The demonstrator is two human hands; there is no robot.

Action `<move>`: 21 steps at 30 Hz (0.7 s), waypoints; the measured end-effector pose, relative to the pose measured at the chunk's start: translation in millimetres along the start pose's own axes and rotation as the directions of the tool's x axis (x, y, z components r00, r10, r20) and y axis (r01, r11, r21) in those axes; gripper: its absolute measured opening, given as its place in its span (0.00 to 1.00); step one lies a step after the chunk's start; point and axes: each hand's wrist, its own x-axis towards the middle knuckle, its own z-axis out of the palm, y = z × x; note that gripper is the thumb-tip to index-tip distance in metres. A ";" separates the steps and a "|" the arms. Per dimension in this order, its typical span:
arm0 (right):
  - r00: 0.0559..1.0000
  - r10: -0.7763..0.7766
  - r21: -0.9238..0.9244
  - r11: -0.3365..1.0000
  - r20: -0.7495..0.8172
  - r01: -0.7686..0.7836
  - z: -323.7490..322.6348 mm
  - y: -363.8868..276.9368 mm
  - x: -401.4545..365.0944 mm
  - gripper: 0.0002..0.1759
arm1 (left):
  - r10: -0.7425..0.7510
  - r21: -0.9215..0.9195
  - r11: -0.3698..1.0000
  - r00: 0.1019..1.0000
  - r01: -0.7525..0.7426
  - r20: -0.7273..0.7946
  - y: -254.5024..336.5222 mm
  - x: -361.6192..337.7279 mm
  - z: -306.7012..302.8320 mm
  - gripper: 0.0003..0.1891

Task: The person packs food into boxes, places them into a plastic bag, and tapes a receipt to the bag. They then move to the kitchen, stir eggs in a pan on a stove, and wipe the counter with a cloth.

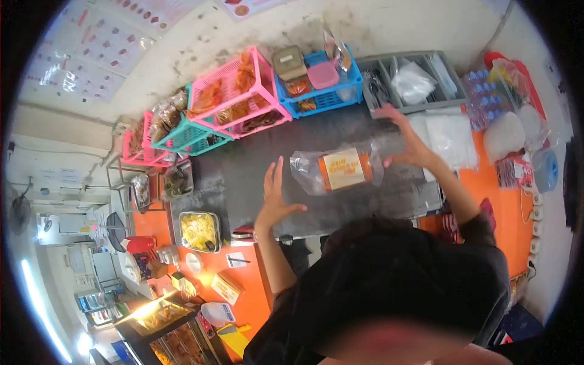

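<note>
An orange packet with a cream printed label (345, 170) lies inside a clear plastic bag (308, 173) on the dark worktop (243, 152). My left hand (277, 201) is raised to the left of the bag, fingers spread and thumb pointing toward it, holding nothing. On the other side, my right hand (409, 141) is held with thumb and fingers apart, its thumb close to the bag's right edge. Whether that thumb touches the plastic cannot be told.
Along the wall stand pink baskets (257, 91), a blue basket (319, 108) and a grey divided tray (426, 104). White plastic bags (451, 139) lie at the right. A glass tray of yellow food (199, 231) sits at the left, near the orange counter (252, 267).
</note>
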 end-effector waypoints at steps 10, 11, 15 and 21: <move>0.661 0.542 0.119 0.812 -0.519 -0.572 207.3 90.7 -35.1 0.31 | -0.370 -0.638 0.717 0.929 0.281 -0.007 -61.4 54.6 177.7 0.19; 0.612 0.606 0.049 0.729 -0.509 -0.682 211.4 85.9 -45.9 0.30 | -0.285 -0.574 0.807 0.941 0.135 -0.180 -71.6 51.9 205.3 0.21; 0.621 0.628 -0.295 0.551 -0.469 -0.781 228.8 82.3 10.5 0.29 | -0.401 -0.635 0.762 0.862 0.125 -0.311 -69.5 50.5 244.1 0.22; 0.380 0.640 0.627 0.759 -0.668 -0.175 194.3 79.1 41.2 0.22 | 0.017 -0.791 0.601 0.992 -0.111 -0.125 -67.3 55.7 208.3 0.36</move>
